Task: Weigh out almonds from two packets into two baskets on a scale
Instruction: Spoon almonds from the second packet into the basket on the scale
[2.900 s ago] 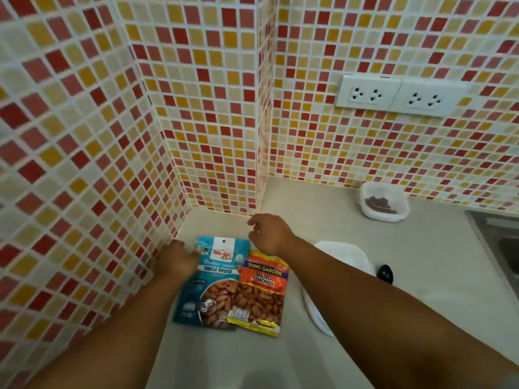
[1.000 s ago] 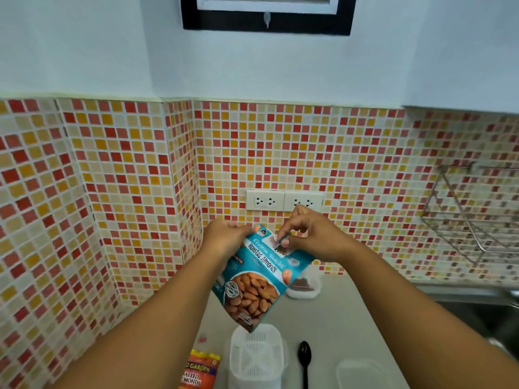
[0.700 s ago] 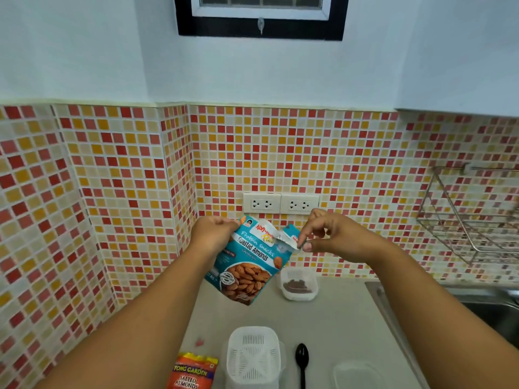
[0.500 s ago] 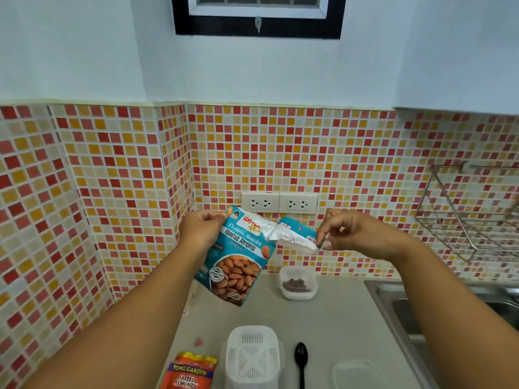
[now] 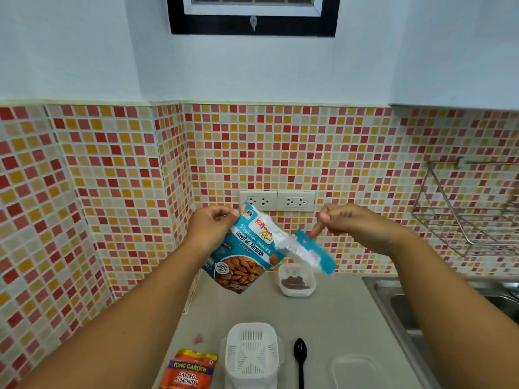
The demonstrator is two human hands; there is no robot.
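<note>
- up above the counter (image 5: 331,313), the left hand (image 5: 209,230) pinches the top left corner of the teal roasted almonds packet (image 5: 241,259), thumb and fingers curled on it
- the packet hangs tilted in the air, and its torn top strip (image 5: 311,254) trails off to the right, still joined to it
- the right hand (image 5: 354,223) has its fingers curled, pinching the upper end of that strip
- whether any almonds show through the torn mouth, i cannot tell
- low on the counter, the orange salted almonds packet (image 5: 188,370) lies flat, apart from both hands
- just to its right a white slotted basket (image 5: 251,353) sits upside down over another white piece; what is under it is hidden
- a black spoon (image 5: 300,357) lies beside the basket, and a clear lid (image 5: 356,372) lies further right
- near the tiled wall a small clear tub (image 5: 295,280) holds a few dark brown pieces
- at the right edge sits a steel sink (image 5: 421,318), with a wire rack (image 5: 460,209) on the wall above it
</note>
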